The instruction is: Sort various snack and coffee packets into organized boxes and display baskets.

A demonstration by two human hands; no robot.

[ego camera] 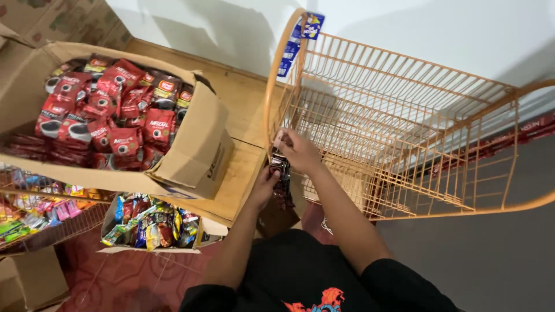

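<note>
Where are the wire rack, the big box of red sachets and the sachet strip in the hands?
wire rack (pixel 404 98), head view, on its back grid.
big box (pixel 199 153), head view, on its front wall.
sachet strip (pixel 282 188), head view, on its dark hanging part.

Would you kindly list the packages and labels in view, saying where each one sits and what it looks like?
Red sachets: heaped in the large open cardboard box, upper left.
Mixed colourful packets: in the smaller box below it.
Bright sachets: in a wire basket, far left.
Blue sachet strip: hanging at the top of the orange wire rack.
Dark sachet strip: held by the left hand and right hand at the rack's edge.
</note>
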